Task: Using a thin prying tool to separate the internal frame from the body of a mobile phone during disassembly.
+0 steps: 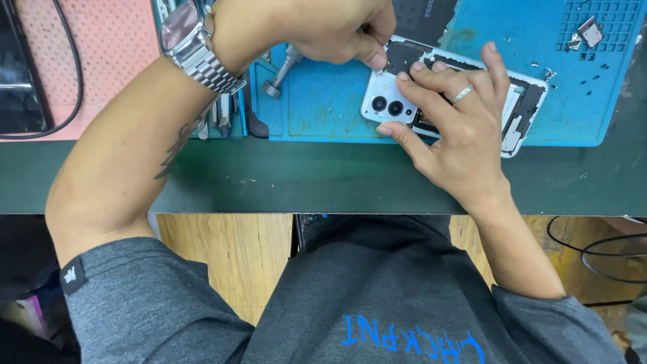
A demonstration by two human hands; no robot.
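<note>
My right hand (458, 128) flat on opened white phone (519, 114), fingers spread, pinning it near front edge of blue work mat (323, 108). Hand hides most of phone's middle. Camera block (385, 101) with two lenses shows; dark insides exposed at right end. My left hand (323, 27) pinched tight over phone's top corner; perhaps small tool inside, cannot tell. Screwdriver (283, 67) lies beyond, partly covered.
</note>
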